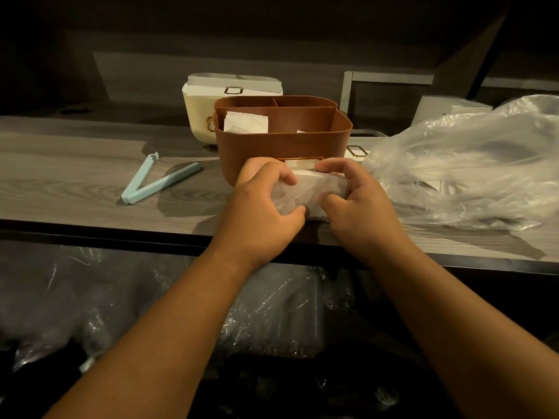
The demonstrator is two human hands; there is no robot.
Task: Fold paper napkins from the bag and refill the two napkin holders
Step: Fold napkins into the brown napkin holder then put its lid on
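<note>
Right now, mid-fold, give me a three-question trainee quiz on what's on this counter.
1. True or false: both hands, left hand and right hand, hold the white napkin.
2. Which holder stands nearer the person? A) cream holder B) brown holder
3. Fill in: the open blue bag clip lies on the counter to the ____ of the brown holder.

Key: 1 true. 2 B; the cream one stands behind it, already holding napkins. 3 left; the clear plastic bag lies on the right.
</note>
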